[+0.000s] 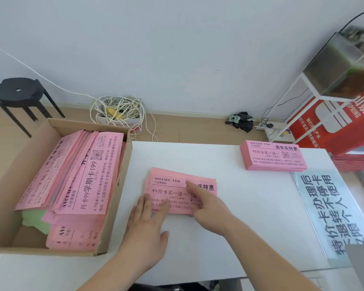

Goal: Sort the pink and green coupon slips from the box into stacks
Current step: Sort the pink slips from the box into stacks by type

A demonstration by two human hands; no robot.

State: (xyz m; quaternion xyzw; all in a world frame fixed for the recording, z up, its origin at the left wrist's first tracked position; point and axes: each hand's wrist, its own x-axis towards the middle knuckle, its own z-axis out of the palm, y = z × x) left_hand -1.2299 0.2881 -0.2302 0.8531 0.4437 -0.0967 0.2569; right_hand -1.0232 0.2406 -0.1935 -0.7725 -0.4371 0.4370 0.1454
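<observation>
A cardboard box (pixel 2 198) at the left holds many pink coupon slips (pixel 82 177) and a few green slips (pixel 35 218) underneath. On the white table (pixel 250 217) a small loose pile of pink slips (pixel 172 183) lies in the middle. My left hand (pixel 147 225) lies flat, fingers straight, on the pile's near-left corner. My right hand (pixel 208 206) rests on the pile's right part, its index finger stretched out and pressing the top slip. A neat, thicker pink stack (pixel 273 157) sits at the table's far right.
A printed sign sheet (pixel 328 211) lies along the table's right edge. Behind the table on the floor are a black stool (pixel 19 95), a carton of tangled white cable (pixel 118 114), a red box (pixel 334 122) and a white rack with a tank (pixel 345 66).
</observation>
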